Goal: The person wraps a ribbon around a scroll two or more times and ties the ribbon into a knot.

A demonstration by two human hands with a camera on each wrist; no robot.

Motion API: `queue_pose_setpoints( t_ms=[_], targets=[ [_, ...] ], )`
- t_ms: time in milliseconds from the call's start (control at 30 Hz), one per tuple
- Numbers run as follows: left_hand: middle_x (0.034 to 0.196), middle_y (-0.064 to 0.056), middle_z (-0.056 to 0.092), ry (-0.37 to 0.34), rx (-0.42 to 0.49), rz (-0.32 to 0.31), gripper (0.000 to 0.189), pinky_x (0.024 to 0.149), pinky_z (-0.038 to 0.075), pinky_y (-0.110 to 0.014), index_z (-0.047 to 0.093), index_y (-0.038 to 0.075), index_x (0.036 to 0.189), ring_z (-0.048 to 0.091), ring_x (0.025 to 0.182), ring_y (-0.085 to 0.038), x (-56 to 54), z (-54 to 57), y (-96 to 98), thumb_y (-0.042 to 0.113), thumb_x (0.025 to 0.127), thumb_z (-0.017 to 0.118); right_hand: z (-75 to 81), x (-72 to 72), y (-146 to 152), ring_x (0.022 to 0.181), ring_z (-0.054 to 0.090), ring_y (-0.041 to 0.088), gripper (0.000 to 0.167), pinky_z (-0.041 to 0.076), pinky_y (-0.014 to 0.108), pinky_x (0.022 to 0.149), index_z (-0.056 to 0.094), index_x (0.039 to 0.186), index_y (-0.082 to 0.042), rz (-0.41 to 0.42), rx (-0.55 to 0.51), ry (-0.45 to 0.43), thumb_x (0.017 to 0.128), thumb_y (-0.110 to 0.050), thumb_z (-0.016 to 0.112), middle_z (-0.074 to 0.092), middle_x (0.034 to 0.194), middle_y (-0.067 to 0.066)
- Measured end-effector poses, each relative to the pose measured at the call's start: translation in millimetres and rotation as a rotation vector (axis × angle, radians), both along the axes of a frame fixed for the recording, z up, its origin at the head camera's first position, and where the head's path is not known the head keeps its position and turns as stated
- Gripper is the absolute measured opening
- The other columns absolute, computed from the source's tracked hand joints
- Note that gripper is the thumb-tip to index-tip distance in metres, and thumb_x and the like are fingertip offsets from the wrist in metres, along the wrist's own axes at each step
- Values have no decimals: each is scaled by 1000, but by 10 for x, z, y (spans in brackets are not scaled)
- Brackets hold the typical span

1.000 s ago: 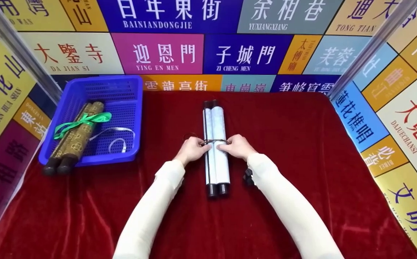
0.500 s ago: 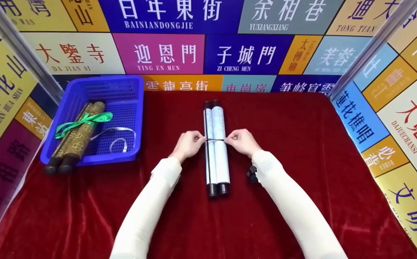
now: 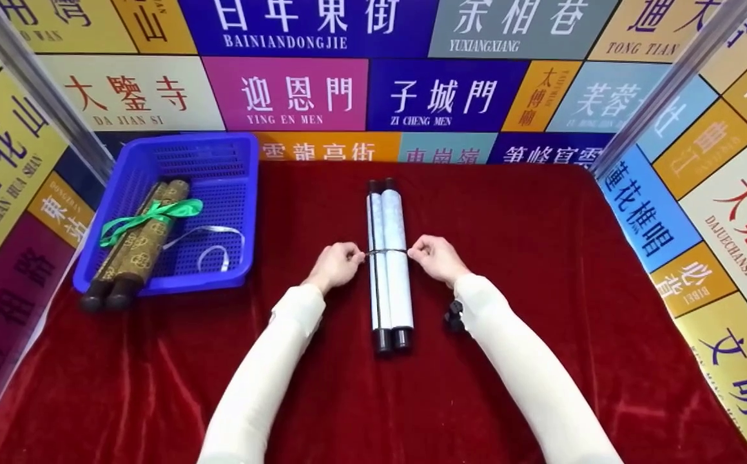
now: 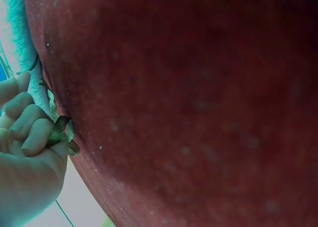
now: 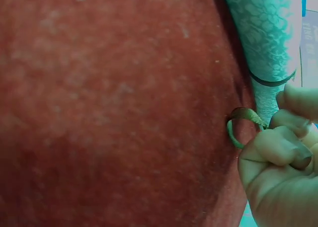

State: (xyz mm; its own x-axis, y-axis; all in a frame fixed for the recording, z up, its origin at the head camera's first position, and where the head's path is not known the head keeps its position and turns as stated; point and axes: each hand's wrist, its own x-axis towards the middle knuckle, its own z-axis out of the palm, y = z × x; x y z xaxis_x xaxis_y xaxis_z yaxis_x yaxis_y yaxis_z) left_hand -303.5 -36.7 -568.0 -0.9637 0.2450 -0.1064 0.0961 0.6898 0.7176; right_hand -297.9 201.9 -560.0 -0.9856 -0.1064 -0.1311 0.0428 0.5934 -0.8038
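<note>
A pale blue patterned scroll [image 3: 401, 290], rolled from both ends into two side-by-side rolls with black knobs, lies lengthwise on the red cloth. Across its middle runs a thin dark ribbon [image 3: 387, 251]. On the scroll's left side my left hand [image 3: 336, 265] pinches one end of this ribbon; my right hand [image 3: 439, 258] pinches the other end on the right. Both hands are just off the rolls. In the left wrist view a loose ribbon tail [image 4: 59, 131] curls out of the curled fingers. A similar ribbon loop [image 5: 243, 113] pokes from the right hand in its wrist view.
A blue plastic basket [image 3: 249, 212] stands at the left back. In it leans a brown-gold scroll [image 3: 144, 248] tied with a green ribbon [image 3: 180, 209], beside a loose white ribbon [image 3: 222, 229]. Sign-covered panels [image 3: 296, 93] border the red cloth [image 3: 508, 212] behind and at both sides.
My thumbs have come off the scroll's top. Both hands have drawn outward to its sides, holding the ribbon ends, and the ribbon now lies straight across the rolls. The scroll stays in place.
</note>
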Motion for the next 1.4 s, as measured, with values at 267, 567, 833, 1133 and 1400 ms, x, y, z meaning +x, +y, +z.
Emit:
queue_pose_setpoints(
  t_ms=[267, 567, 833, 1133, 1400],
  targets=[
    [109, -8, 75, -26, -72, 14, 23, 94, 50, -39, 77, 11, 97, 63, 99, -25, -12, 72, -8, 17, 100, 55, 2, 12, 6, 58, 48, 7, 12, 40, 22, 58, 64, 93, -1, -25, -77, -72, 97, -12, 62, 58, 73, 2],
    [102, -4, 76, 50, -147, 35, 23, 94, 51, -43, 77, 14, 92, 66, 106, -28, -51, 142, -45, 22, 100, 57, 46, -2, 19, 60, 47, 10, 13, 39, 25, 59, 59, 86, -8, -21, 11, 0, 98, -12, 62, 52, 68, 0],
    [103, -8, 76, -9, -163, 16, 25, 91, 53, -45, 77, 13, 95, 66, 99, -28, 1, 127, -50, 22, 101, 55, 11, 36, 12, 61, 49, 10, 12, 40, 26, 62, 63, 90, -6, -34, 3, -42, 97, -15, 63, 53, 68, -3],
    [104, -13, 72, -59, -114, -15, 35, 91, 51, -40, 73, 6, 100, 63, 93, -27, 43, 104, 6, 35, 101, 55, 55, 93, -50, 104, 55, 32, 25, 46, 40, 92, 66, 107, -3, -84, 181, 24, 94, -26, 64, 62, 112, 18],
    [104, -12, 72, -74, -84, -41, 41, 92, 52, -39, 72, 6, 103, 65, 97, -27, 56, 99, 57, 45, 95, 62, 251, 261, -175, 108, 48, 37, 39, 48, 48, 87, 57, 98, -5, -148, 390, 114, 93, -44, 61, 53, 111, 17]
  ],
)
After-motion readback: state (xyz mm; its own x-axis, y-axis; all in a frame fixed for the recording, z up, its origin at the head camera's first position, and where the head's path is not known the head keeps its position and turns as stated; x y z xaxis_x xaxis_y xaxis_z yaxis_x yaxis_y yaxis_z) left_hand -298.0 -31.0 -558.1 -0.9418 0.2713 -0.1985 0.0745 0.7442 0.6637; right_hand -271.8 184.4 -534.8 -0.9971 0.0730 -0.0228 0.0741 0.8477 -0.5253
